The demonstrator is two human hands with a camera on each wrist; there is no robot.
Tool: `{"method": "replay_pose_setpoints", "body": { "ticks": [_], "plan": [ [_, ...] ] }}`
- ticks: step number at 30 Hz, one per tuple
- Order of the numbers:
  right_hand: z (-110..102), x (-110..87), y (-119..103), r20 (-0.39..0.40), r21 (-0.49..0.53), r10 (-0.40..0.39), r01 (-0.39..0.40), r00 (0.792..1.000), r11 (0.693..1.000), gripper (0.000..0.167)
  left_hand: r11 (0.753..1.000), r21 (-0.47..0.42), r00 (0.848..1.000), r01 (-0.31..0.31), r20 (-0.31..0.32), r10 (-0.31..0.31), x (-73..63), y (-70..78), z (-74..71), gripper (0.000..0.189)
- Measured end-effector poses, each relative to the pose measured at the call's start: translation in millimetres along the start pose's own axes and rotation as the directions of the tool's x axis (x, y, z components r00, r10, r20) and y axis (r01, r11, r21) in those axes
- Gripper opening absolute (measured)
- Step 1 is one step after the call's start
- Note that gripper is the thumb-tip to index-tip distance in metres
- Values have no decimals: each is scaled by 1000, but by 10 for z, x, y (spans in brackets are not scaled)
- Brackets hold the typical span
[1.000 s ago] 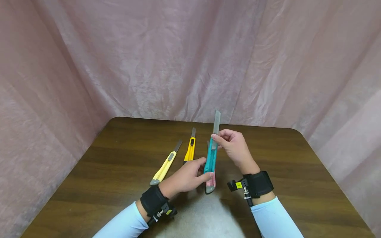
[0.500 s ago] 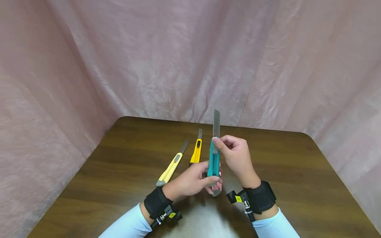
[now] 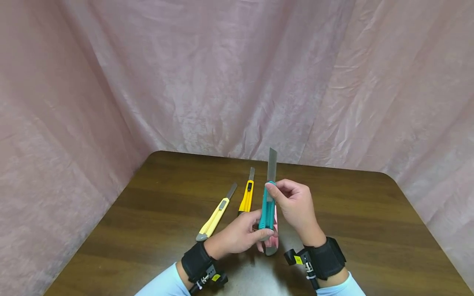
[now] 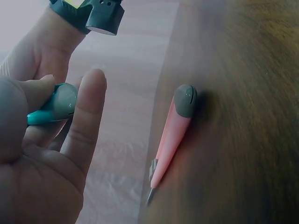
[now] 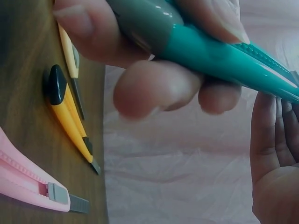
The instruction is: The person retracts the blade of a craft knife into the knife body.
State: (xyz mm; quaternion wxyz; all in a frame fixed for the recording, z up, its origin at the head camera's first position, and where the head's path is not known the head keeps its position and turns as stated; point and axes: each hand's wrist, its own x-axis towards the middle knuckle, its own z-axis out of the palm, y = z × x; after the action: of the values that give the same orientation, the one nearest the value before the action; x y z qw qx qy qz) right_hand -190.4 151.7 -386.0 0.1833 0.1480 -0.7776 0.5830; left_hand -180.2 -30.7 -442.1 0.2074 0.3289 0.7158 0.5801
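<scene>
A teal box cutter (image 3: 264, 216) is held up off the table, its long blade (image 3: 272, 164) pointing away. My left hand (image 3: 237, 234) grips its lower end, the thumb on the top face. Near the blade end, my right hand (image 3: 296, 205) pinches it between thumb and fingers. The left wrist view shows the cutter's grey end cap (image 4: 64, 101) between the left thumb and fingers. Beneath it, partly hidden in the head view, a pink box cutter (image 4: 173, 135) lies on the table. Where the blade meets the body is partly covered by the right thumb.
Left of the hands, an orange-yellow box cutter (image 3: 246, 199) and a pale yellow one (image 3: 212, 220) lie on the brown table (image 3: 166, 197), blades exposed and pointing away. A pink curtain (image 3: 207, 82) hangs behind the table's far edge.
The teal box cutter now points more directly away, with less slant. Left-hand fingers show further round beneath it. The head view has shifted slightly. Both hands keep their hold.
</scene>
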Motion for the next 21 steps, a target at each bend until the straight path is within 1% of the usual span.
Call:
{"method": "replay_pose_setpoints", "body": {
  "ticks": [5,8,11,13,16,18,21],
  "plan": [
    [6,-58,11,-5,-21,2,-2,1000,1000,13,1000,20,1000,8,10,-8,-40,-33,16,22],
    [-4,-94,19,30,4,-6,6,1000,1000,17,999,31,1000,7,19,-8,-52,-48,26,23],
    [-15,-102,9,65,31,-17,15,998,999,22,999,29,1000,-16,21,15,-51,-38,24,26],
    [-28,-97,-13,57,40,-11,9,998,999,25,999,-5,999,-44,22,44,-48,-21,21,28],
    [-52,-81,-32,-8,39,6,-5,1000,999,27,993,-84,997,-78,14,79,-47,2,19,30],
    [-68,-71,-34,-45,47,20,-17,999,999,28,986,-143,996,-87,9,90,-54,11,17,30],
    [-84,-62,-40,-66,55,34,-31,997,998,28,976,-201,996,-87,7,90,-62,8,17,31]
  ]
}}
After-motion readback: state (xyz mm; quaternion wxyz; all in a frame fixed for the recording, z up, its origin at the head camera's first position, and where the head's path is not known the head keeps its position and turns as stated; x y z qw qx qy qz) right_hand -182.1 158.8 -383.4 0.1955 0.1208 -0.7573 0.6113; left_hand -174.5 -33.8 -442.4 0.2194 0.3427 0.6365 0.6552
